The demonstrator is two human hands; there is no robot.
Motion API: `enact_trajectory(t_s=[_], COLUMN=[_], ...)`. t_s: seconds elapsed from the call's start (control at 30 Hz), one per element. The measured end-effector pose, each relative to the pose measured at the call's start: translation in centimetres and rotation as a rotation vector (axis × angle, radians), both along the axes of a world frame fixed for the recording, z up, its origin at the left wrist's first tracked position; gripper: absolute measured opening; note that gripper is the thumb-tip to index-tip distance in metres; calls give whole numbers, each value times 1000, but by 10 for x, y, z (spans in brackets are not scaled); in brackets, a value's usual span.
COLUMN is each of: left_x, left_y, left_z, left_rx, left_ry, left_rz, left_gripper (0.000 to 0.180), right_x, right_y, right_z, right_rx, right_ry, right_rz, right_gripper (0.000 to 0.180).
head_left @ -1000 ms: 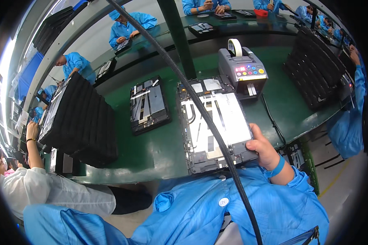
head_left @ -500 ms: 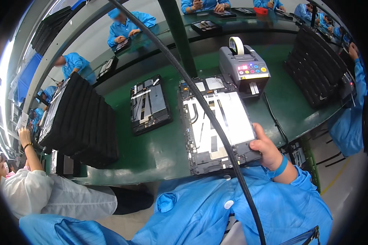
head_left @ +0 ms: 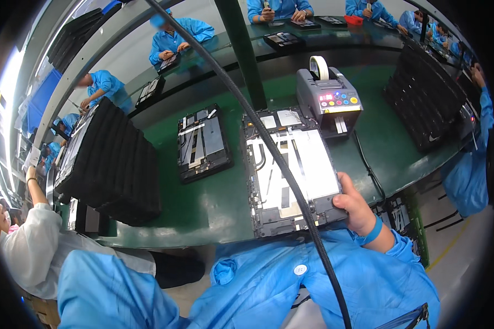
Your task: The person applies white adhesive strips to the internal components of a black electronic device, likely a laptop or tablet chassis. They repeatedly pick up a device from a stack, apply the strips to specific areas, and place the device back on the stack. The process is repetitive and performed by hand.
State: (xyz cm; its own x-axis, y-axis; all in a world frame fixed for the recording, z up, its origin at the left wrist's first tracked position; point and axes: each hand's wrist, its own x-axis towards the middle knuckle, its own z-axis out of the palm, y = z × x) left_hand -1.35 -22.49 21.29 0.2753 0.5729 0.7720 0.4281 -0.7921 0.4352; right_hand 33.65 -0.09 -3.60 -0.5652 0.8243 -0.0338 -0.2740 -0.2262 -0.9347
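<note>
My right hand (head_left: 355,207) grips the near right corner of an open tablet chassis (head_left: 291,170) that lies flat on the green bench, its inside showing white panels and thin dark cables. A blue wrist strap sits on that wrist. My left hand is out of sight; only a blue sleeve (head_left: 110,290) shows at the lower left. A second open chassis (head_left: 203,143) lies to the left, untouched. A thick black cable (head_left: 291,181) hangs across the view in front of the tablet.
A grey tape dispenser (head_left: 329,101) with coloured buttons stands behind the tablet. Black foam tray racks (head_left: 112,164) rise at left and another rack (head_left: 428,104) at right. A green post (head_left: 241,49) stands behind. Other people in blue coats work at neighbouring benches; one in white sits at left.
My right hand has kept its hold on the tablet's corner; the chassis has barely shifted. The view has tilted slightly.
</note>
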Motion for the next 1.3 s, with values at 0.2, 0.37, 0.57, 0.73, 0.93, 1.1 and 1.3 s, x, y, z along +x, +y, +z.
enact_trajectory(t_s=[0.2, 0.37, 0.57, 0.73, 0.93, 1.1, 1.3], left_x=[3, 50, 84, 78, 72, 84, 100], left_y=[1, 55, 96, 126, 131, 157, 165], left_z=[-54, -185, -251, -238, -218, -165, -170], left_rx=[268, -62, -595, -509, -285, -59, -135], left_ry=[-445, -880, -1075, -995, -765, -43, 9], left_rz=[-112, -90, 127, 124, 54, 178, 114], left_gripper=[39, 41, 37, 29, 19, 23, 20], right_x=[5, 9, 15, 5, 3, -12, -49], right_y=[4, 19, 79, 116, 98, 34, 12], right_z=[-9, -10, 18, 25, 33, 93, 120], right_rx=[51, 122, 87, -99, 184, 756, 1204], right_ry=[-24, -159, -279, -295, -241, -426, -630], right_rz=[-14, -53, -455, -263, -303, 187, 371], right_gripper=[57, 30, 31, 30, 25, 18, 13])
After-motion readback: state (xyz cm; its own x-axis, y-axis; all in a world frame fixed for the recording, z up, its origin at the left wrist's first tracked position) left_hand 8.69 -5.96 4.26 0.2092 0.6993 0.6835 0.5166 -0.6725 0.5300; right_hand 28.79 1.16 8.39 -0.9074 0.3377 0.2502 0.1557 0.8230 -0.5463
